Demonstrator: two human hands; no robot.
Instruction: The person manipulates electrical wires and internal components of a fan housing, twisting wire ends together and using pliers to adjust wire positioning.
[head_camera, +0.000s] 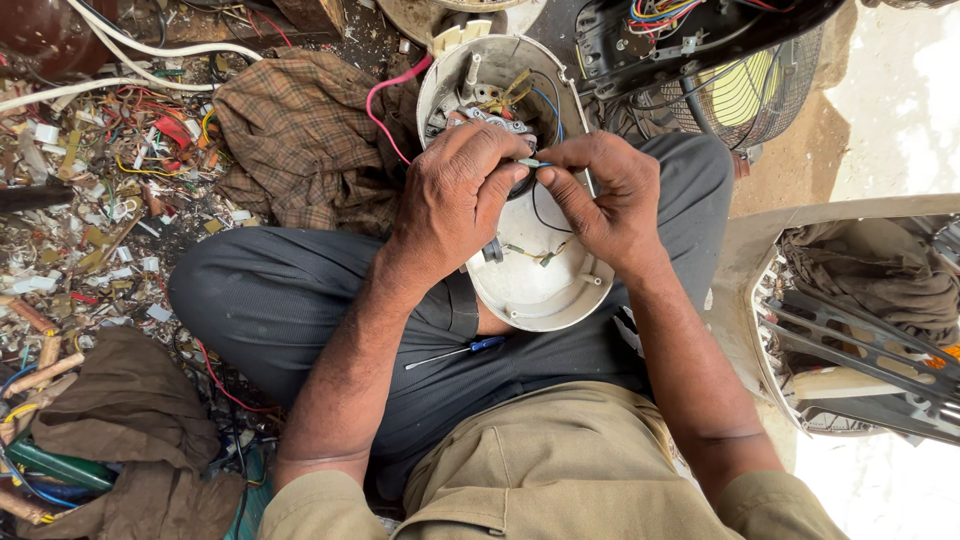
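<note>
A white oval plastic housing (535, 290) lies open on my lap, with metal parts and coloured wires inside its far end (497, 100). My left hand (455, 195) and my right hand (600, 195) meet over its middle. Both pinch a thin wire end (530, 162) between thumb and fingertips. A black wire loops down from the pinch into the housing. A small blue-handled screwdriver (460, 352) rests on my dark trousers below the left wrist.
A checked cloth (305, 130) lies at the left of the housing. Wire scraps and plastic bits (100, 190) litter the floor at the left. A fan with a wire guard (745, 85) stands at the top right. A cracked plastic shell (860, 320) sits at the right.
</note>
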